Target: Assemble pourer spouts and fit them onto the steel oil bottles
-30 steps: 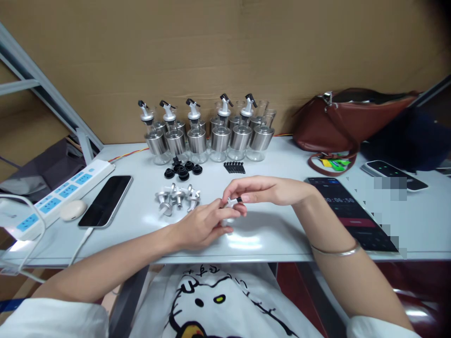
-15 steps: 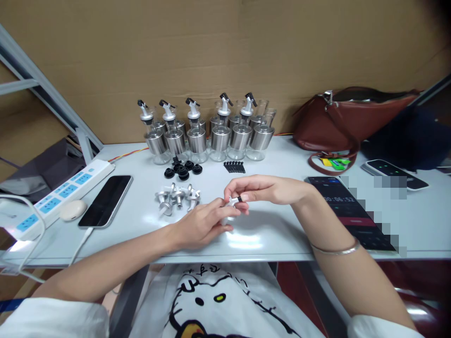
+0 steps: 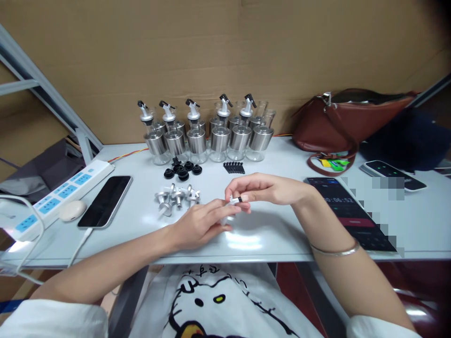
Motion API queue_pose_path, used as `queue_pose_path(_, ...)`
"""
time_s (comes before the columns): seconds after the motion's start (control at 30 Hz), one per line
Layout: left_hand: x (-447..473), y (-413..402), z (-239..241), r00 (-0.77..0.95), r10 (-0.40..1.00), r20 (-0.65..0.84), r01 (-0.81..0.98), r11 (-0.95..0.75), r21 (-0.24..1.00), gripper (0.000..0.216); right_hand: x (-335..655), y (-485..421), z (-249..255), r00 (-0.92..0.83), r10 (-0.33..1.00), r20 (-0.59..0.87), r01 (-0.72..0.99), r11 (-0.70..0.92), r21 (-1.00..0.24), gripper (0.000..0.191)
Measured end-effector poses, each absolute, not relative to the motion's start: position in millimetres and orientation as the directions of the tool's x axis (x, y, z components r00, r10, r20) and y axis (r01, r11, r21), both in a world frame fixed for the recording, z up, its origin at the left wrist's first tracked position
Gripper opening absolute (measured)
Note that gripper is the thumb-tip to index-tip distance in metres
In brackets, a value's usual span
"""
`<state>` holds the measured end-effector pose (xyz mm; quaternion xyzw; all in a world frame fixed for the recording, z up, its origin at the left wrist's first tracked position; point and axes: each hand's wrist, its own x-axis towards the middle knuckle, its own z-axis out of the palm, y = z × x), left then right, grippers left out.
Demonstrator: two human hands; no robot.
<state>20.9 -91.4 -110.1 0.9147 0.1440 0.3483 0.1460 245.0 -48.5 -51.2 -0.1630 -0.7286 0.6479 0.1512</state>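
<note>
Over the front of the white table, my left hand (image 3: pixel 204 223) is closed round a grey-white pourer spout (image 3: pixel 234 201), whose lower part my fingers mostly hide. My right hand (image 3: pixel 259 191) pinches the spout's upper end, where a small black flap shows at the tip. Left of my hands lies a group of loose grey spouts (image 3: pixel 178 196). Behind these sit several black rubber stoppers (image 3: pixel 182 173). A row of small black flaps (image 3: pixel 234 167) lies beyond my right hand.
Glass oil bottles with steel bands (image 3: pixel 196 139) stand in rows at the back, several topped with spouts. A power strip (image 3: pixel 59 199) and a phone (image 3: pixel 105 202) lie left. A timer phone (image 3: pixel 343 206), a brown handbag (image 3: pixel 352 119) and a white-edged device (image 3: pixel 394 174) are right.
Both hands stay almost in place, still on the spout. Its black-tipped end looks slightly turned between my right fingers. The view has shifted a little.
</note>
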Motion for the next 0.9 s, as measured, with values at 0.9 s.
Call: queue_pose_path(0.9,-70,22,-104,0.092,0.955,0.280,0.699,-0.263,0.665,0.028,242,-47,-48,-0.573,0.807,0.144,-0.227,0.013,-0.974,0.025)
